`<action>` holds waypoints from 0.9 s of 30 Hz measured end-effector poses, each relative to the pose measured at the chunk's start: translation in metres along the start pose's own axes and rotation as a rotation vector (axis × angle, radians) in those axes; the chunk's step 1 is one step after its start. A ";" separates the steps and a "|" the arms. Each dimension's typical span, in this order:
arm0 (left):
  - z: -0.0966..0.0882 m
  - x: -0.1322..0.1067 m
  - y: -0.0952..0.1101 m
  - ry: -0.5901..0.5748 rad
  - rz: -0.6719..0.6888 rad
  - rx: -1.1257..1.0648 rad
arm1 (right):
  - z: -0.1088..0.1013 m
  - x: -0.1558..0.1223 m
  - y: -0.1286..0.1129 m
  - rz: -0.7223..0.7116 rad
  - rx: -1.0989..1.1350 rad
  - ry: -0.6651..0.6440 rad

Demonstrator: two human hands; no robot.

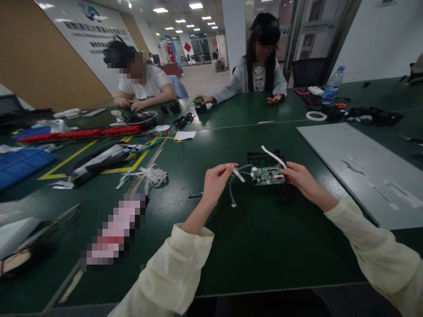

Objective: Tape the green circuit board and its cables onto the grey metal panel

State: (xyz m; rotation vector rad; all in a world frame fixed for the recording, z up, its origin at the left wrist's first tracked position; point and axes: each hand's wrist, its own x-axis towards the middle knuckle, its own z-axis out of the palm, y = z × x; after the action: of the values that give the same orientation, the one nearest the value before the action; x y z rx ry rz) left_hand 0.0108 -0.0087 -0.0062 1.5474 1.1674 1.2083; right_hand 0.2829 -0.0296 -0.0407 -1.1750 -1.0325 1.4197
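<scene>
Your left hand [216, 181] pinches a white strip [239, 175]; your right hand [300, 177] pinches the circuit board [264, 176] by its three-o'clock edge.

Noted between left hand [218, 181] and right hand [300, 178], touching the latter: circuit board [268, 175]. Found right of these on tabletop [264, 255]: panel [363, 169], with tape roll [315, 119] behind and bottle [332, 86] farther back. Found left of both hands: strip bundle [155, 177], with tray [26, 167] farther left.

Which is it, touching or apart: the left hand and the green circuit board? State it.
Apart. The head view shows dark tabletop in a sideways gap between the left hand and the green circuit board.
</scene>
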 end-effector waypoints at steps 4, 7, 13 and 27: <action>0.000 -0.001 0.001 0.025 0.093 0.117 | 0.001 0.000 0.001 -0.005 -0.035 0.006; 0.001 -0.004 0.008 0.029 0.216 0.231 | 0.001 0.000 0.002 -0.016 -0.046 0.017; 0.004 -0.009 0.014 -0.048 0.418 0.419 | -0.001 0.001 0.005 -0.036 -0.082 0.036; -0.004 -0.022 0.024 -0.384 0.972 0.934 | 0.008 -0.005 -0.005 -0.295 0.038 0.197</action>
State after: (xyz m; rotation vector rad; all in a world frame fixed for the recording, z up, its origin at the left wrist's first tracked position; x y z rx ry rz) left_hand 0.0089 -0.0354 0.0125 3.1224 0.7056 0.8116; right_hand 0.2765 -0.0335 -0.0335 -1.0621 -0.9892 1.0662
